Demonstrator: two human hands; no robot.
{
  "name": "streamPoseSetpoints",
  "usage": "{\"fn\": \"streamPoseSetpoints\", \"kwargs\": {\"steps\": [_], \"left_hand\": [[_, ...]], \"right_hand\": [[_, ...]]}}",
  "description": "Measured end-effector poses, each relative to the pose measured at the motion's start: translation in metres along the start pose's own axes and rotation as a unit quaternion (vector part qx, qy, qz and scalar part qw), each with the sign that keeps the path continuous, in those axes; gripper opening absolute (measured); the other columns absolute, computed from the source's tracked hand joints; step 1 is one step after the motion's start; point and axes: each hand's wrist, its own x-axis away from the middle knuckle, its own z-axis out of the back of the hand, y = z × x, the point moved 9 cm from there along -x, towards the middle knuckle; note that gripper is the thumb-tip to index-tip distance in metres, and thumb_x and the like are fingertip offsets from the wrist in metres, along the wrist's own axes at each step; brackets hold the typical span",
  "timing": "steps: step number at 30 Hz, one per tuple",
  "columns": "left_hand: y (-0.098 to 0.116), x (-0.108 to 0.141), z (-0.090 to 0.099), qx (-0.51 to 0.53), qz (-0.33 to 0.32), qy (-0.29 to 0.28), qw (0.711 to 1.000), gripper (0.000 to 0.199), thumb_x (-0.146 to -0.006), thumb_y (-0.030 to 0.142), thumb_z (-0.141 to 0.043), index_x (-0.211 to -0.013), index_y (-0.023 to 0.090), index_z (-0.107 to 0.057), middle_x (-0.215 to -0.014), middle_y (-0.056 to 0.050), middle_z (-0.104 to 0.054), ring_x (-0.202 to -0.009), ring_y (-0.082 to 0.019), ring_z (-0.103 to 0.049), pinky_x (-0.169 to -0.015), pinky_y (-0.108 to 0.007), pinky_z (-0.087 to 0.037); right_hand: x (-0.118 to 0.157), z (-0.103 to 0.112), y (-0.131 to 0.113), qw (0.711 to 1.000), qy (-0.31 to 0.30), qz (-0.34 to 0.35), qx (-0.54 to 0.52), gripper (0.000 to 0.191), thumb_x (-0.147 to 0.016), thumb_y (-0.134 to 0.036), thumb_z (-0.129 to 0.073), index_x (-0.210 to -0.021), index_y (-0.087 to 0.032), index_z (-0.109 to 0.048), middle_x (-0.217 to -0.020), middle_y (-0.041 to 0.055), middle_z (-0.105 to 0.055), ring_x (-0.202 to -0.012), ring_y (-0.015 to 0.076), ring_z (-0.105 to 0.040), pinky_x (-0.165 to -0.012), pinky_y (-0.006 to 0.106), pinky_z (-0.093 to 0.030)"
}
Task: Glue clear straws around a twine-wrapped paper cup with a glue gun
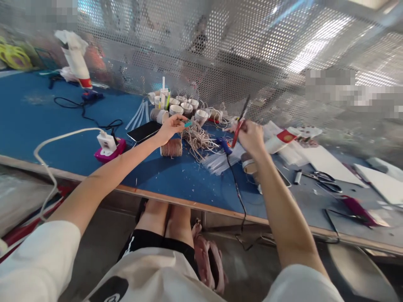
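My left hand reaches over the middle of the table, its fingers pinched at a small teal piece whose kind I cannot make out. Right beside it lies a tangled heap of beige cord. Under the wrist stands a spool of brownish twine. My right hand is closed on red-handled scissors, their dark blades pointing up and away. A blue glue gun lies between the hands, beside a bundle of clear sticks. Several white-rimmed cups stand behind the left hand.
A phone and a magenta power socket with a white plug lie on the left. Black-handled scissors, white sheets and a magenta case are on the right. Perforated metal mesh closes the table's back.
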Motion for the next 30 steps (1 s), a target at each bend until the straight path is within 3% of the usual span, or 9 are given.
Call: {"fn": "streamPoseSetpoints", "kwargs": {"steps": [3, 7, 10, 14, 17, 20, 23, 26, 30], "left_hand": [[0.0, 0.0, 0.001, 0.001, -0.009, 0.005, 1.0, 0.026, -0.077, 0.023, -0.08, -0.094, 0.021, -0.061, -0.069, 0.004, -0.062, -0.075, -0.013, -0.067, -0.079, -0.029, -0.054], [-0.005, 0.001, 0.005, 0.006, 0.013, 0.031, 0.999, 0.018, -0.082, 0.013, -0.07, -0.093, 0.021, -0.059, -0.064, 0.006, -0.057, -0.073, -0.012, -0.066, -0.083, -0.032, -0.055], [-0.006, 0.001, 0.008, 0.012, 0.027, 0.043, 0.999, 0.018, -0.083, 0.008, -0.065, -0.094, 0.021, -0.059, -0.065, 0.005, -0.057, -0.077, -0.014, -0.068, -0.083, -0.032, -0.055], [-0.005, 0.001, 0.008, 0.016, 0.027, 0.038, 0.999, 0.018, -0.084, 0.006, -0.064, -0.094, 0.02, -0.058, -0.065, 0.005, -0.056, -0.076, -0.014, -0.067, -0.084, -0.033, -0.055], [-0.004, 0.001, 0.007, 0.024, 0.021, 0.034, 0.999, 0.018, -0.084, 0.006, -0.064, -0.093, 0.02, -0.058, -0.064, 0.006, -0.057, -0.07, -0.011, -0.066, -0.082, -0.032, -0.055], [-0.004, 0.001, 0.006, 0.035, 0.015, 0.033, 0.999, 0.016, -0.085, 0.008, -0.066, -0.092, 0.019, -0.057, -0.064, 0.007, -0.059, -0.064, -0.009, -0.065, -0.079, -0.031, -0.057], [-0.005, 0.001, 0.005, 0.044, 0.019, 0.034, 0.998, 0.016, -0.085, 0.008, -0.067, -0.091, 0.019, -0.057, -0.064, 0.008, -0.059, -0.061, -0.008, -0.064, -0.077, -0.03, -0.057], [-0.005, 0.002, 0.005, 0.053, 0.023, 0.033, 0.998, 0.017, -0.085, 0.006, -0.066, -0.091, 0.019, -0.058, -0.063, 0.008, -0.059, -0.061, -0.008, -0.064, -0.074, -0.027, -0.056], [-0.004, 0.002, 0.005, 0.048, 0.021, 0.029, 0.998, 0.016, -0.085, 0.008, -0.068, -0.091, 0.019, -0.058, -0.064, 0.008, -0.058, -0.061, -0.007, -0.063, -0.073, -0.027, -0.055]], "right_hand": [[0.049, -0.006, -0.009, 0.995, -0.01, -0.035, 0.09, 0.029, -0.087, -0.049, -0.058, -0.071, -0.025, -0.059, -0.078, 0.0131, -0.072, -0.107, 0.0407, -0.064, -0.095, 0.062, -0.045], [0.087, -0.048, -0.031, 0.976, -0.2, -0.032, -0.078, 0.023, -0.088, -0.047, -0.054, -0.08, -0.027, -0.058, -0.081, 0.0086, -0.076, -0.084, 0.0314, -0.072, -0.082, 0.047, -0.056], [0.097, -0.066, -0.043, 0.96, -0.258, -0.015, -0.105, 0.019, -0.089, -0.045, -0.055, -0.087, -0.026, -0.055, -0.079, 0.0076, -0.075, -0.072, 0.0282, -0.071, -0.07, 0.04, -0.056], [0.095, -0.072, -0.047, 0.964, -0.243, 0.013, 0.102, 0.02, -0.093, -0.033, -0.045, -0.098, -0.021, -0.061, -0.076, 0.0129, -0.073, -0.073, 0.0311, -0.069, -0.067, 0.038, -0.048], [0.094, -0.067, -0.054, 0.936, -0.208, 0.028, 0.281, 0.03, -0.094, -0.028, -0.042, -0.107, -0.012, -0.064, -0.082, 0.0188, -0.073, -0.08, 0.0336, -0.068, -0.072, 0.039, -0.043], [0.095, -0.06, -0.067, 0.917, -0.155, 0.069, 0.361, 0.031, -0.094, -0.021, -0.038, -0.103, -0.007, -0.065, -0.088, 0.0228, -0.071, -0.098, 0.0375, -0.064, -0.086, 0.046, -0.039], [0.098, -0.065, -0.061, 0.933, -0.17, 0.066, 0.311, 0.029, -0.092, -0.016, -0.038, -0.1, -0.006, -0.064, -0.089, 0.0234, -0.07, -0.097, 0.0352, -0.064, -0.085, 0.043, -0.04], [0.098, -0.083, -0.049, 0.959, -0.234, 0.063, 0.145, 0.027, -0.09, -0.018, -0.04, -0.106, -0.01, -0.059, -0.088, 0.0184, -0.07, -0.08, 0.028, -0.064, -0.074, 0.036, -0.044], [0.088, -0.09, -0.047, 0.975, -0.194, 0.105, 0.034, 0.027, -0.084, -0.022, -0.044, -0.106, -0.015, -0.058, -0.092, 0.0128, -0.069, -0.079, 0.0248, -0.062, -0.073, 0.035, -0.045]]}}
